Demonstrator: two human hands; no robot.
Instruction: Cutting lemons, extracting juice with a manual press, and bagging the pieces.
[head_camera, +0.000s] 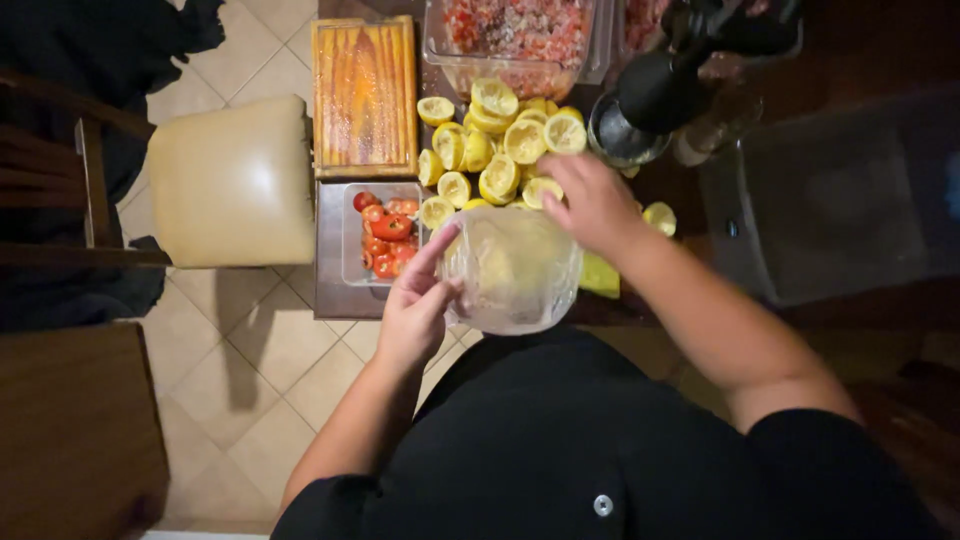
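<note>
While the left hand presses its fingers against a clear bowl at the counter edge, the right hand spreads over the lemon halves. A tub holds tomato pieces; another dish holds red mince.

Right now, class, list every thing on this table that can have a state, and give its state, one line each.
Clear glass bowl: held at its left side by the left hand, contents blurred.
Yellow lemon halves: cut, piled loose.
Right hand: fingers bent over the lemon halves, grip unclear.
Red tomato pieces: cut, inside a clear square container.
Striped wooden cutting board: lying flat, bare.
</note>
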